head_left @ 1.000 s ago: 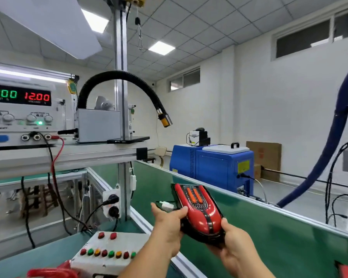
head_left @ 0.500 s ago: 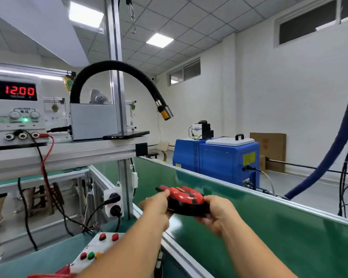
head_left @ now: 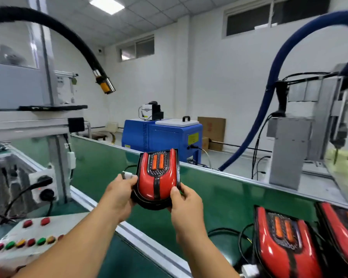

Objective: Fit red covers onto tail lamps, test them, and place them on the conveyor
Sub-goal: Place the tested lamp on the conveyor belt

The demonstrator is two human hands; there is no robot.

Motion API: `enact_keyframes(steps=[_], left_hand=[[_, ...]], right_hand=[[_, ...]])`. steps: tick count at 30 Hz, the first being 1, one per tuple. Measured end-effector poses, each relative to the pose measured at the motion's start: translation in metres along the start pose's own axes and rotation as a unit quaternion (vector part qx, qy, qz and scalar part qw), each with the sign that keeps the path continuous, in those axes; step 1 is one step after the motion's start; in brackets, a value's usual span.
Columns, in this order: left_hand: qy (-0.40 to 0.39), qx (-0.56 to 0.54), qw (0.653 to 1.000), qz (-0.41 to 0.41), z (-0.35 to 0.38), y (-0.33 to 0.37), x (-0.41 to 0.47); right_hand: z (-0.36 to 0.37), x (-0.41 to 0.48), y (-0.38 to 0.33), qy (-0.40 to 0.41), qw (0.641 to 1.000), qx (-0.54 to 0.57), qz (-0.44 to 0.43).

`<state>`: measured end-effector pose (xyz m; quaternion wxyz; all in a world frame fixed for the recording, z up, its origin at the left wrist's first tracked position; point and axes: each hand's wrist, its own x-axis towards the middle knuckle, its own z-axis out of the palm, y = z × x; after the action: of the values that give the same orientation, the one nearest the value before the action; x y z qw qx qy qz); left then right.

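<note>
I hold a tail lamp (head_left: pixel 158 178) with a glossy red cover, a black centre stripe and two orange strips, tilted face-up above the green conveyor belt (head_left: pixel 219 193). My left hand (head_left: pixel 120 195) grips its left edge, next to a white connector (head_left: pixel 127 175) on a black wire. My right hand (head_left: pixel 186 207) grips its right lower edge, thumb on the red cover. Two more red-covered tail lamps lie on the belt at lower right, one nearer (head_left: pixel 283 243) and one cut by the frame edge (head_left: pixel 346 227).
A white button box (head_left: pixel 26 235) with red, green and yellow buttons sits at lower left. A black flexible hose (head_left: pixel 92 63) arches overhead. A blue machine (head_left: pixel 163 137) stands beyond the belt. A blue hose (head_left: pixel 269 93) and grey metal stand (head_left: pixel 287 149) are at right.
The view has swung right, showing two lamps lying on the belt. The held lamp has tipped from nearly flat to face-up and both hands still grip it.
</note>
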<state>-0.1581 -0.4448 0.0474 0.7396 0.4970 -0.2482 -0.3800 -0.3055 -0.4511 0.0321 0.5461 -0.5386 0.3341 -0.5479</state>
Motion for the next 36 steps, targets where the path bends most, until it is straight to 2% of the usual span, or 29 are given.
enact_keyframes(steps=[4,12,16,20,23,28,31,33,36], left_hand=[[-0.076,0.045,0.996,-0.001,0.051,-0.009,-0.047],[-0.200,0.095,0.975,-0.014,0.155,-0.034,-0.121],[-0.195,0.152,0.969,-0.023,0.178,-0.060,-0.133],[-0.181,0.194,0.964,-0.031,0.180,-0.074,-0.131],[-0.169,0.202,0.964,-0.032,0.181,-0.080,-0.133],[-0.140,0.225,0.964,-0.035,0.191,-0.095,-0.142],[-0.127,0.254,0.959,-0.007,0.196,-0.099,-0.148],[-0.141,0.289,0.947,0.007,0.198,-0.101,-0.147],[-0.180,0.296,0.938,-0.019,0.198,-0.099,-0.138]], right_hand=[[-0.063,-0.031,-0.021,0.053,0.997,-0.042,-0.027],[-0.174,-0.077,-0.052,0.177,0.984,-0.030,-0.020],[-0.198,-0.088,-0.042,0.198,0.979,-0.041,0.005],[-0.197,-0.094,-0.024,0.185,0.980,-0.060,0.039],[-0.191,-0.099,-0.021,0.206,0.976,-0.044,0.055],[-0.188,-0.105,-0.030,0.270,0.962,-0.032,0.031],[-0.185,-0.110,-0.036,0.293,0.956,-0.020,0.018],[-0.184,-0.112,-0.035,0.299,0.954,0.021,0.020],[-0.182,-0.113,-0.031,0.290,0.956,0.038,0.027]])
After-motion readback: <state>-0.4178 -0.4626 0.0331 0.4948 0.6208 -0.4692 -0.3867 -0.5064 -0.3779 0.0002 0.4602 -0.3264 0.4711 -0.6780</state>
